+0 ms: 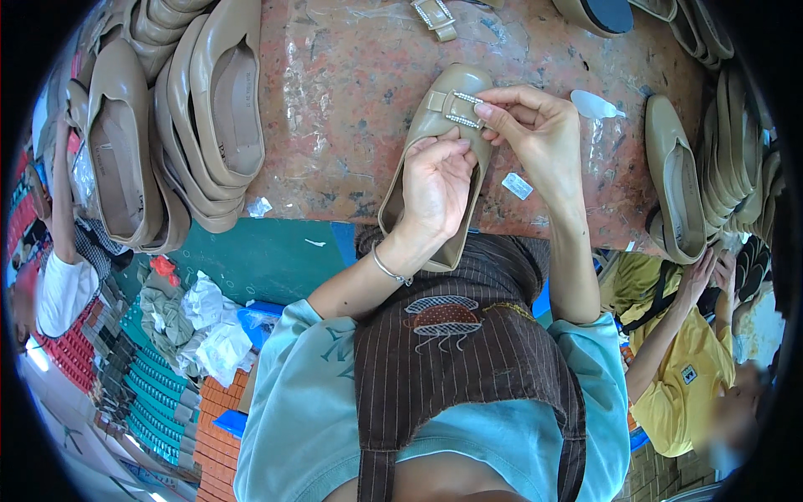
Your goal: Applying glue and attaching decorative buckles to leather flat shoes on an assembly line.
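Overhead view of my two hands at a worn reddish desk (351,109). My left hand (435,188) was clamped over the middle of a beige flat shoe (418,138), which lay at the near edge of the desk with its toe pointing away from me and its heel just overhanging my apron. My right hand (539,130) pinched the right end of a rhinestone buckle (462,109) between thumb and fingertips; the buckle sat across the shoe's toe, threaded on a beige strap. As far as could be judged, the buckle was already in place on the toe and was only being pressed or straightened, so its fitting to this shoe looked nearly finished, though whether it was fixed fast could not be told. A loose second buckle (435,17) lay at the far edge of the desk, a small clear plastic piece (595,105) just to the right of my right hand, and a small white tag (517,186) near my right wrist. Stacks of similar beige shoes stood on the left (217,100) and on the right (677,184); whether those carried buckles could not be seen. Another person in a yellow shirt (682,368) sat to the near right.
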`<state>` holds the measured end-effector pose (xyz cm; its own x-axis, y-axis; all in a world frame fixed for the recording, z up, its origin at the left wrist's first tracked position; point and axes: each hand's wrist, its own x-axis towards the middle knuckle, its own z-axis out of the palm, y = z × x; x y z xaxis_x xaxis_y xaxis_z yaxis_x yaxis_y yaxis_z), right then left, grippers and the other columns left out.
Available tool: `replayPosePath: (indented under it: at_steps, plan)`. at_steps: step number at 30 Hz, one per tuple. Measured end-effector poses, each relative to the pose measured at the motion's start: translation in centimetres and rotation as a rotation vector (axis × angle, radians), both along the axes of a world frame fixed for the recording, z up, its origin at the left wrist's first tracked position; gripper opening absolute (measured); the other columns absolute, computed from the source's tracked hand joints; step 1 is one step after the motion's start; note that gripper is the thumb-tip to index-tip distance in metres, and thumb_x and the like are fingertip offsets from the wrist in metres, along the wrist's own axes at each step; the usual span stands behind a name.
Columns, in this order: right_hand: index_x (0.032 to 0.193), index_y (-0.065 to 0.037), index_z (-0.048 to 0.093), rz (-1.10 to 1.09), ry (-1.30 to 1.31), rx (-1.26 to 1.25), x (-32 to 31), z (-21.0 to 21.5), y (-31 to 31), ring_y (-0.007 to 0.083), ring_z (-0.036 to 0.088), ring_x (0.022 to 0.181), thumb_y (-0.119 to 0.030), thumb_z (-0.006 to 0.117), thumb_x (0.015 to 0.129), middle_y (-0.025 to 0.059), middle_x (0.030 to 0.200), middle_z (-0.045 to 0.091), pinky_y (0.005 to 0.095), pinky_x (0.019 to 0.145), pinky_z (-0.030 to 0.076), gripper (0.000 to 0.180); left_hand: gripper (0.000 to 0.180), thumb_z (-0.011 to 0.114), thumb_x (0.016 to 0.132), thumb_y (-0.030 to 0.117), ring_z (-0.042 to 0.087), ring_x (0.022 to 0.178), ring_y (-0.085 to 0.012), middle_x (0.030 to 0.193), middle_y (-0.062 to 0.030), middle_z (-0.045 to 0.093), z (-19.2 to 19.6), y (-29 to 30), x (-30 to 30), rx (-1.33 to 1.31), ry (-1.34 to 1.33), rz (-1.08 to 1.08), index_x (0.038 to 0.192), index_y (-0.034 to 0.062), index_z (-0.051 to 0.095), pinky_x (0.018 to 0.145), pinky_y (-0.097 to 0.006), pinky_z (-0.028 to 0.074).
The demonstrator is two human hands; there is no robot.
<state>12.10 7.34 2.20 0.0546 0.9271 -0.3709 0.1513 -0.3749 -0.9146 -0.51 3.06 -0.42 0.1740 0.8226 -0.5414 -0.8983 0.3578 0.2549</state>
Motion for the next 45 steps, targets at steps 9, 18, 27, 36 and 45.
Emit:
replayPosePath:
  at_steps: [9, 18, 27, 36, 45]
  plan:
    - [0.080, 0.001, 0.065, -0.025, -0.163, 0.062, -0.3, 0.8, 0.6, 0.0098, 0.062, 0.056, -0.006, 0.072, 0.074, 0.0090, 0.065, 0.066, 0.0230, 0.050, 0.047, 0.012, 0.023, 0.051, 0.088, 0.005, 0.058, 0.100, -0.0188, 0.107, -0.0100, 0.062, 1.1, 1.2, 0.6, -0.040, 0.060, -0.025, 0.109, -0.0022, 0.055, 0.089, -0.034, 0.044]
    - [0.079, -0.003, 0.059, -0.076, -0.305, 0.392, -0.5, 0.0, -2.0, 0.0195, 0.054, 0.059, -0.008, 0.070, 0.075, 0.0086, 0.071, 0.050, 0.0298, 0.050, 0.044, 0.013, 0.032, 0.053, 0.096, 0.019, 0.054, 0.107, -0.0190, 0.112, -0.0097, 0.058, -0.1, 1.2, 0.6, -0.072, 0.304, -0.132, 0.120, -0.0008, 0.051, 0.093, -0.036, 0.045]
    - [0.082, -0.001, 0.064, -0.594, -0.637, 0.526, 9.7, 5.4, -7.6, 0.0115, 0.058, 0.063, 0.000, 0.067, 0.079, 0.0062, 0.074, 0.063, 0.0236, 0.056, 0.046, 0.005, 0.026, 0.054, 0.094, 0.019, 0.058, 0.109, -0.0231, 0.114, -0.0110, 0.063, 8.0, -0.2, -6.0, -0.035, -0.038, -0.216, 0.113, 0.0022, 0.059, 0.097, -0.040, 0.045]
    - [0.113, -0.001, 0.060, -0.433, -0.546, 0.287, 10.4, 2.0, -8.7, 0.0120, 0.060, 0.085, -0.003, 0.062, 0.087, 0.0054, 0.102, 0.060, 0.0263, 0.075, 0.051, 0.026, 0.040, 0.043, 0.099, 0.025, 0.044, 0.127, -0.0291, 0.134, -0.0177, 0.049, 25.5, 12.9, -19.3, 0.761, 0.031, -0.339, 0.130, -0.0005, 0.046, 0.110, -0.046, 0.028]
    - [0.130, -0.003, 0.050, -0.154, -0.550, 0.345, 8.2, -0.6, -6.0, 0.0213, 0.055, 0.105, -0.005, 0.067, 0.082, 0.0134, 0.116, 0.059, 0.0369, 0.092, 0.044, 0.052, 0.071, 0.069, 0.082, 0.041, 0.050, 0.118, -0.0238, 0.130, -0.0166, 0.051, 23.6, 21.6, -30.3, -0.040, 1.897, -0.174, 0.135, 0.0022, 0.042, 0.095, -0.030, 0.042]
